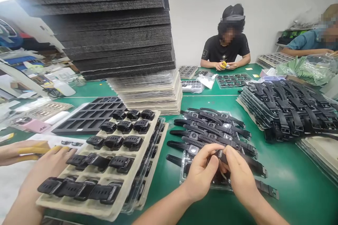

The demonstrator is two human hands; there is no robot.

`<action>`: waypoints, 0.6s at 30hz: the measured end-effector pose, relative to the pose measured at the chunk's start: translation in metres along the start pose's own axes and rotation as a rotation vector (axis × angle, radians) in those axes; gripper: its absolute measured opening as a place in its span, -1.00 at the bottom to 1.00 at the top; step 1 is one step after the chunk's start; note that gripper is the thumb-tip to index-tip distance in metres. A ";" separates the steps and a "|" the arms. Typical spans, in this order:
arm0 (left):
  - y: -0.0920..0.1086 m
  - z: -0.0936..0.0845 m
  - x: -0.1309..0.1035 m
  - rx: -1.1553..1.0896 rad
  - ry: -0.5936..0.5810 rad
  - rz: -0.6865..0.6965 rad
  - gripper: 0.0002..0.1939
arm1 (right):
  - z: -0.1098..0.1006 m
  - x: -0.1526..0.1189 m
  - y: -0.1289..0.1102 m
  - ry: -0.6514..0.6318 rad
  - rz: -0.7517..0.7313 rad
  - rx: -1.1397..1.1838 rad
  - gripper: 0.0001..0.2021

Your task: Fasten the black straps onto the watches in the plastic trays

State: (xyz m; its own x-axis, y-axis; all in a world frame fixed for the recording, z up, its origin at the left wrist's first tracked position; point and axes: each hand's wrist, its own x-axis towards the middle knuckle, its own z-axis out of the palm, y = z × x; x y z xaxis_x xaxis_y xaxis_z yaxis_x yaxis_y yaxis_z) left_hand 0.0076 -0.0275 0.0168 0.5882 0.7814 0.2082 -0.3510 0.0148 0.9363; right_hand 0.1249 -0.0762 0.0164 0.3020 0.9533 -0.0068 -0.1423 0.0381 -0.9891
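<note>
Black strap point(223, 156) is pinched between the tightly curled fingers point(212, 165) of our left hand point(201, 174) and right hand point(239, 170), apparently for steadiness, above watches point(193, 149) laid in rows.

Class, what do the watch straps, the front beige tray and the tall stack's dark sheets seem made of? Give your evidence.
Watch straps: probably silicone or rubber, fairly matte; smooth, curving strips with holes.
Front beige tray: perhaps moulded pulp or plastic, dull; compartments with rounded edges.
Dark sheets: likely foam, matte; grainy edges.
</note>
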 end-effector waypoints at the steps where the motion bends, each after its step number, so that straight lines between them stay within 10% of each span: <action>1: 0.000 0.000 0.000 0.000 0.003 0.007 -0.60 | 0.001 -0.001 0.000 0.014 0.013 -0.016 -0.51; 18: 0.011 0.009 -0.002 0.207 0.045 0.085 -0.56 | 0.004 -0.014 -0.002 0.097 -0.123 -0.027 -0.68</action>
State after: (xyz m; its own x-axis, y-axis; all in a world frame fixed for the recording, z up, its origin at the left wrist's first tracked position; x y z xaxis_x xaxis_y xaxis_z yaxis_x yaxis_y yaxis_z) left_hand 0.0093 -0.0347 0.0295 0.5280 0.8016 0.2805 -0.2379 -0.1774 0.9549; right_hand 0.1173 -0.0880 0.0195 0.4055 0.9085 0.1013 -0.0739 0.1431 -0.9869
